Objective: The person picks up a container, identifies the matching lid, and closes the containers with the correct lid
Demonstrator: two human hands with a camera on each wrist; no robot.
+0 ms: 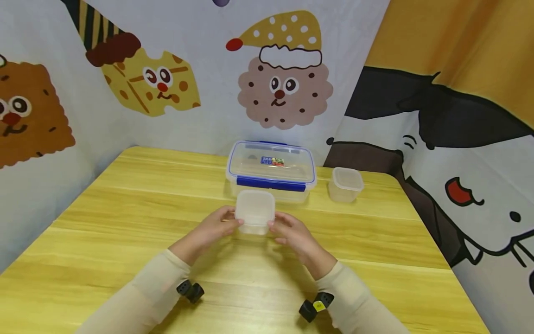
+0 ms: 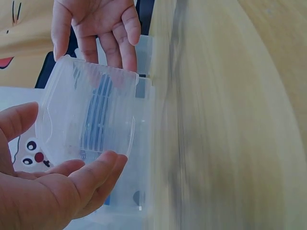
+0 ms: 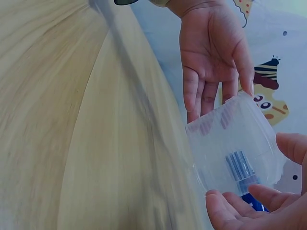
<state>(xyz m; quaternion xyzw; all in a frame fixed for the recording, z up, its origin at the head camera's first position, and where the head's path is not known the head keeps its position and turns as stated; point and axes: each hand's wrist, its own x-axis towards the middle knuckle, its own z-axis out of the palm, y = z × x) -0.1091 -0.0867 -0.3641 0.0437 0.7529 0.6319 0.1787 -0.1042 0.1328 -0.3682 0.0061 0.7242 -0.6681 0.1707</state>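
Both hands hold a small clear plastic food container [image 1: 255, 209] with a whitish lid, raised above the wooden table. My left hand [image 1: 213, 228] grips its left side, thumb near the lid edge and fingers along the wall. On the opposite side my right hand [image 1: 297, 233] grips it the same way. Seen close in the left wrist view, the container [image 2: 88, 112] is see-through, with bluish stripes showing through it. In the right wrist view the container [image 3: 230, 143] sits between the fingers of both hands.
Just behind the hands stands a large clear box [image 1: 271, 162] with a blue-edged lid and blue clasp. A second small lidded container [image 1: 346, 184] is to its right. The wooden table [image 1: 146, 199] backs onto a cartoon-printed curtain [image 1: 217, 125].
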